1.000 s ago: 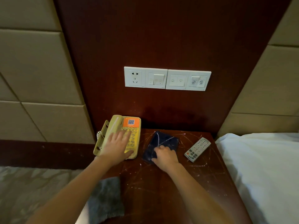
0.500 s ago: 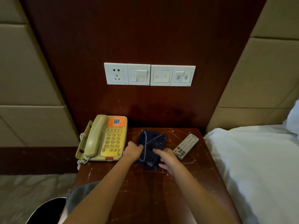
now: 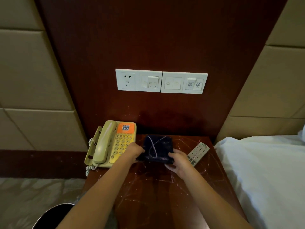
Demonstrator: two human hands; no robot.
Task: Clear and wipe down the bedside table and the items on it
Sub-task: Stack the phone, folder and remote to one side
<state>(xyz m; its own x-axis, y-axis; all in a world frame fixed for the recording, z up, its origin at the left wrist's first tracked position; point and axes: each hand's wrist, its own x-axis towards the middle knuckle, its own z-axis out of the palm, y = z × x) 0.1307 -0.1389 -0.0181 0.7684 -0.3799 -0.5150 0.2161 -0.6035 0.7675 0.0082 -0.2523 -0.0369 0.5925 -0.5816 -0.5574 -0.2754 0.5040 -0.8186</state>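
Observation:
A dark navy folder-like pad [image 3: 157, 147] with white streaks lies on the streaked reddish-brown bedside table [image 3: 158, 187]. My left hand [image 3: 132, 152] grips its left edge and my right hand [image 3: 179, 160] grips its lower right corner. A beige telephone [image 3: 110, 144] with an orange QR sticker stands at the table's back left, touching my left wrist area. To the right of my right hand lies a grey remote control [image 3: 198, 153], at an angle.
A white bed [image 3: 264, 176] borders the table on the right. Wall sockets and switches [image 3: 161, 81] sit on the dark wood panel above. A black round object [image 3: 54, 215] and a patterned carpet [image 3: 33, 195] lie at lower left.
My left hand left the telephone keypad and moved right onto the dark pad's left edge. My right hand shifted to the pad's lower right corner. The pad now sits squarer.

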